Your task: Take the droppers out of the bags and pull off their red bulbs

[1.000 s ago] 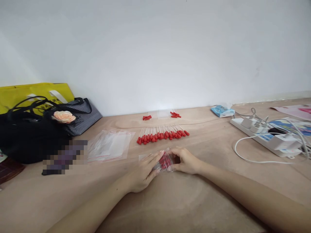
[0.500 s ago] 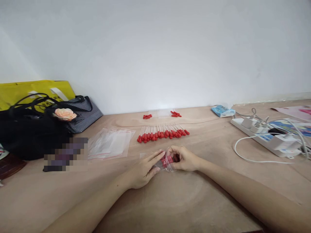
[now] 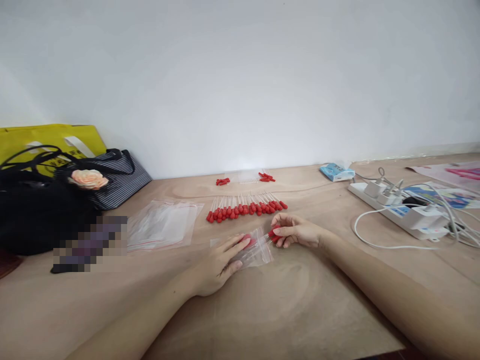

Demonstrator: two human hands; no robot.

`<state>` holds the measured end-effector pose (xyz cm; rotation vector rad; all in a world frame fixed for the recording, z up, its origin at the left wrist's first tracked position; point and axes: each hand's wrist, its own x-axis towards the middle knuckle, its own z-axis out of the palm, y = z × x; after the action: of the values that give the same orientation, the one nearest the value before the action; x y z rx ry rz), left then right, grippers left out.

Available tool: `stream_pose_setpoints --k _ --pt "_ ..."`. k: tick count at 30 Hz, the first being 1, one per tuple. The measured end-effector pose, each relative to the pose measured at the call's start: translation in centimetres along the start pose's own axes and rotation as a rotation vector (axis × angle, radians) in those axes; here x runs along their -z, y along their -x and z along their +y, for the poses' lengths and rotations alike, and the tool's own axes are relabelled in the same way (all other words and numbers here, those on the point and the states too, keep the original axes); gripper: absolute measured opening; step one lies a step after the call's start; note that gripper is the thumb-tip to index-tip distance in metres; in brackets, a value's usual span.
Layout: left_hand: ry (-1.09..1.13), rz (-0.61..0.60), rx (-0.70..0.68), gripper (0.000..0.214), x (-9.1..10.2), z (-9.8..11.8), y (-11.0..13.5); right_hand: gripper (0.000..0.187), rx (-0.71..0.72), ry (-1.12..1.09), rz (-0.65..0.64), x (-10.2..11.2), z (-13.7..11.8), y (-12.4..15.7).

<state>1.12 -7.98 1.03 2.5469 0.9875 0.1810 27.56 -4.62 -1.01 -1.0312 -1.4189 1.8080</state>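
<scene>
Left hand: thumb and fingers closed on a clear bag
Right hand: pinching red-tipped sticks — number unclear — at the bag's edge
Bag position: on the table, between the hands
Stick row: beyond the bag, red ends nearer

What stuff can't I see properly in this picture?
All in the head view:
Part of the clear bag: covered by the left hand.
Part of the red piece: hidden by the right hand.
The dark purplish thing: blurred into squares.
Part of the black bag: cut off by the left edge.
</scene>
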Motion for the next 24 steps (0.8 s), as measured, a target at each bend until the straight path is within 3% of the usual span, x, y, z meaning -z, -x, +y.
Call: stream_pose_setpoints --k 5,9,11,13,16,21,24 --pt "0.006 -0.007 0.015 0.047 0.0 0.0 0.0 0.031 0.022 0.068 0.046 0.2 -0.3 -0.2" --pt "0.009 -0.006 0.018 0.046 -0.1 -0.1 0.1 0.028 0.069 0.031 0.098 3.2 -1.1 0.6" --pt "0.017 -0.014 0.033 0.046 -0.1 -0.2 0.1 0.025 0.088 -0.014 0.213 5.2 -1.2 0.9" --pt "0.030 -0.023 0.044 0.046 -0.1 -0.3 0.1 0.023 0.160 -0.046 0.447 7.0 -0.9 0.8" --pt "0.036 -0.026 0.026 0.046 0.0 -0.5 0.0 0.020 0.287 -0.064 0.666 8.5 -0.3 0.0" --pt "0.020 -0.022 -0.001 0.046 0.2 -1.0 -0.4 0.024 0.477 0.006 0.954 8.1 0.6 -2.3" --pt "0.020 -0.020 -0.006 0.047 0.2 -1.1 -0.4 0.024 0.538 0.123 1.023 7.2 0.8 -3.3"
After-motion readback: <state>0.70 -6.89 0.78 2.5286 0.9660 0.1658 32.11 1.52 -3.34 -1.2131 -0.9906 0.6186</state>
